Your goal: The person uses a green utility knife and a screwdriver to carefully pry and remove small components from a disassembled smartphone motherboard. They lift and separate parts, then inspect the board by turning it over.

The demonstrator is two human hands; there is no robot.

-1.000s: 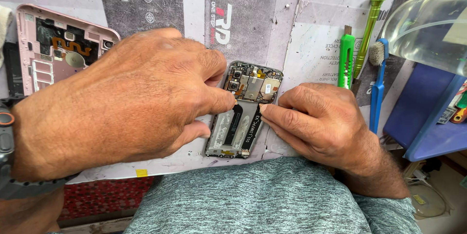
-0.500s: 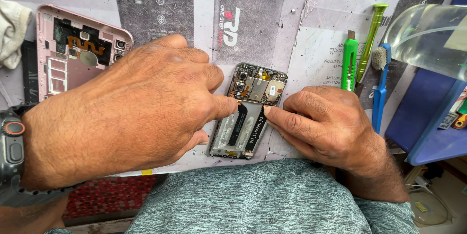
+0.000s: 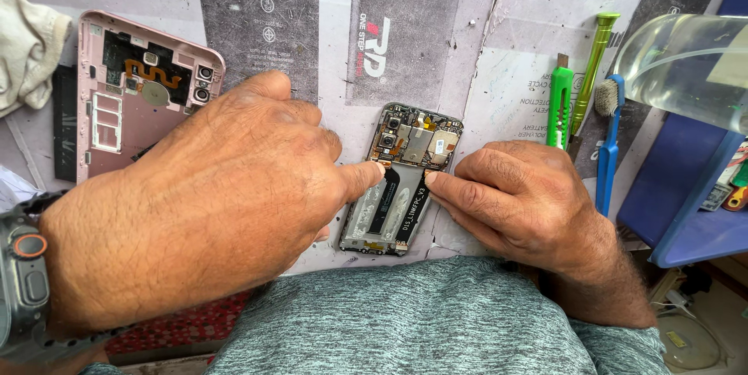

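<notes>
An opened phone point(image 3: 401, 180) lies on the desk point(image 3: 499, 71), just ahead of the person's torso. The left hand point(image 3: 226, 188) presses a fingertip on its left edge; the right hand point(image 3: 518, 199), fingers curled, touches its right edge. Neither hand grips anything. A pink back cover point(image 3: 132, 94) lies to the left; a green cutter point(image 3: 559, 106), a screwdriver point(image 3: 590, 71) and a blue brush point(image 3: 606, 145) lie to the right.
</notes>
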